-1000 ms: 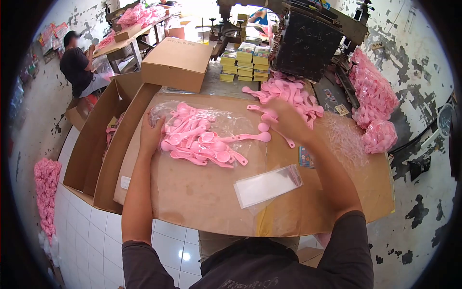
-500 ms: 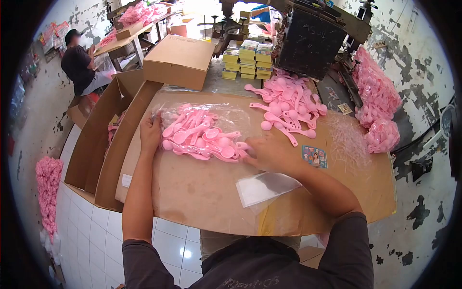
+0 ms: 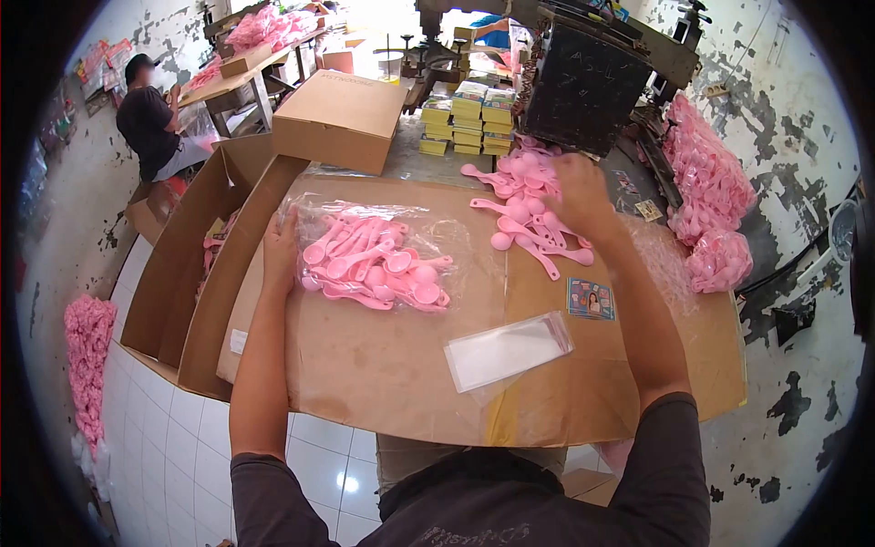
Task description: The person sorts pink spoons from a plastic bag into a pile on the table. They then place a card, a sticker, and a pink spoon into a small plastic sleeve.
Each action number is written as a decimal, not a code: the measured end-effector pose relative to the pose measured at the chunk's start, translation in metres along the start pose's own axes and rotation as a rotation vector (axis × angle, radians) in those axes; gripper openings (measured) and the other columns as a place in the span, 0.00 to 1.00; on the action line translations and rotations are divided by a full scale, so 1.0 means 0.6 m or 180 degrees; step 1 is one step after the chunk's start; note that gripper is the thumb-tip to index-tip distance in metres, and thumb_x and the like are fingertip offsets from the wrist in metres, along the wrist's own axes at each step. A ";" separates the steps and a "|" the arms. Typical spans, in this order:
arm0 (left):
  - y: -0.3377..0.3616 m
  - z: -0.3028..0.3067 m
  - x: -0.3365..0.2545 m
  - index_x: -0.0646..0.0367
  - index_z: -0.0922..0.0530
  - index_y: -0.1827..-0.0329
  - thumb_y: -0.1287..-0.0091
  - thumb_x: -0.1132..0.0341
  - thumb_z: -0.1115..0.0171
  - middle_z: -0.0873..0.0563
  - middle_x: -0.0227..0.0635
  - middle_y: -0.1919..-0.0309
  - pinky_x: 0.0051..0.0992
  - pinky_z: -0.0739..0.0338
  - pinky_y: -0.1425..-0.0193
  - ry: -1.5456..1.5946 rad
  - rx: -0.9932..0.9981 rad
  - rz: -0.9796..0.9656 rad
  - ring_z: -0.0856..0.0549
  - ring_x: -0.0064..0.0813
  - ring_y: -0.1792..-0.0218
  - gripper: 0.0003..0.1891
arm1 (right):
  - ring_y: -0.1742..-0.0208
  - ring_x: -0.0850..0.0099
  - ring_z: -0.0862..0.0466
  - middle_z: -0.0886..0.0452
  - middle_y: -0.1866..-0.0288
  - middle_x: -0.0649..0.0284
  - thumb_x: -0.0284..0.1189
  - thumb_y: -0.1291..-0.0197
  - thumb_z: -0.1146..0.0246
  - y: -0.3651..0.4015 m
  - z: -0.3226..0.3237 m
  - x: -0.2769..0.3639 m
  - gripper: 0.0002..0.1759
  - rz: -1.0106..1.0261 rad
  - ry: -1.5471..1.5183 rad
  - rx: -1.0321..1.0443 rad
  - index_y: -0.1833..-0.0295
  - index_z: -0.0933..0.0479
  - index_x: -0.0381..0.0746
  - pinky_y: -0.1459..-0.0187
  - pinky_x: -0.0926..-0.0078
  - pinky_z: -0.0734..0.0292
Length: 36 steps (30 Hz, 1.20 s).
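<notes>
A clear plastic bag [image 3: 437, 221] with many pink spoons [image 3: 365, 260] inside lies on the cardboard-covered table [image 3: 365, 365]. At the bag's left edge, my left hand [image 3: 281, 248] has its fingers closed on the plastic. Over the right side of the loose pink spoon pile [image 3: 524, 210] is my right hand [image 3: 581, 196]; its fingers are blurred and partly hidden, so what they hold cannot be made out. A small stack of printed cards [image 3: 590, 298] and flat clear sleeves [image 3: 506, 351] lie nearer to me.
An open carton [image 3: 196, 301] stands at the left, with a closed box [image 3: 339, 118] behind it. Stacked yellow-edged cards [image 3: 468, 118] are at the back beside a black machine [image 3: 586, 82]. Bagged pink spoons [image 3: 706, 173] are at right. Another person [image 3: 150, 128] sits far left.
My right hand has left the bag's right end and moved right and back to the loose spoons. The bag's right end has settled, and my left hand stays at its edge.
</notes>
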<state>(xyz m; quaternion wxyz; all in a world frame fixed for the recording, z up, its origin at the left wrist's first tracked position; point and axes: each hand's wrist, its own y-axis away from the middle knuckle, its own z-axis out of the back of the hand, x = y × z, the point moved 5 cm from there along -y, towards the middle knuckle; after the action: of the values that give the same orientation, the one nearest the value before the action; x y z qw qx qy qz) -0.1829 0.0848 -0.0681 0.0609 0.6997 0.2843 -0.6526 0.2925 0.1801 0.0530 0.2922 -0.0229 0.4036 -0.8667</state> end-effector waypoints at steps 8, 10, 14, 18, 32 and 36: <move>-0.002 0.004 0.010 0.65 0.25 0.32 0.20 0.54 0.41 0.16 0.34 0.42 0.23 0.23 0.39 0.0205 0.0107 0.0077 0.18 0.21 0.44 0.24 | 0.40 0.53 0.18 0.17 0.42 0.49 0.37 0.38 0.34 0.042 -0.050 0.288 0.21 0.0036 -0.2555 0.1855 0.45 0.18 0.35 0.38 0.57 0.23; -0.010 0.010 0.020 0.65 0.25 0.31 0.20 0.53 0.41 0.16 0.34 0.42 0.23 0.24 0.39 0.0241 0.0139 0.0102 0.18 0.21 0.44 0.25 | 0.43 0.53 0.17 0.17 0.45 0.48 0.37 0.40 0.34 0.044 -0.068 0.298 0.21 0.0152 -0.2451 0.1681 0.47 0.17 0.34 0.40 0.57 0.22; -0.012 0.010 0.024 0.66 0.25 0.32 0.20 0.55 0.41 0.16 0.36 0.42 0.24 0.24 0.39 0.0210 0.0129 0.0147 0.18 0.22 0.45 0.24 | 0.48 0.50 0.16 0.16 0.53 0.45 0.35 0.41 0.35 0.034 -0.106 0.278 0.18 0.0245 -0.2617 0.2232 0.51 0.17 0.32 0.44 0.55 0.21; -0.015 0.009 0.028 0.68 0.25 0.32 0.20 0.56 0.41 0.16 0.37 0.42 0.25 0.24 0.39 -0.0007 0.0131 0.0021 0.18 0.23 0.44 0.24 | 0.46 0.52 0.18 0.17 0.52 0.48 0.28 0.38 0.39 0.040 -0.091 0.241 0.15 0.0007 -0.2569 0.2911 0.49 0.19 0.31 0.43 0.60 0.23; -0.003 0.000 0.013 0.68 0.23 0.35 0.20 0.55 0.42 0.15 0.37 0.45 0.24 0.24 0.40 -0.0262 0.0061 -0.0009 0.18 0.24 0.46 0.23 | 0.51 0.57 0.15 0.14 0.53 0.52 0.29 0.35 0.36 0.007 -0.028 -0.006 0.13 0.0125 -0.0554 0.0171 0.49 0.17 0.34 0.47 0.60 0.21; 0.000 0.000 0.009 0.68 0.23 0.35 0.19 0.54 0.42 0.15 0.37 0.46 0.24 0.24 0.41 -0.0206 0.0017 0.0013 0.18 0.23 0.47 0.24 | 0.42 0.55 0.18 0.17 0.46 0.53 0.32 0.35 0.36 0.030 -0.044 0.138 0.15 -0.0149 -0.2411 0.1784 0.47 0.17 0.35 0.43 0.58 0.22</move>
<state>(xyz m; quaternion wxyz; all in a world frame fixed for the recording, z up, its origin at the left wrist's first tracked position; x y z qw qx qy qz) -0.1828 0.0866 -0.0733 0.0696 0.6790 0.2790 -0.6755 0.2255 0.1457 0.0064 0.3942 -0.2667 0.0185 -0.8793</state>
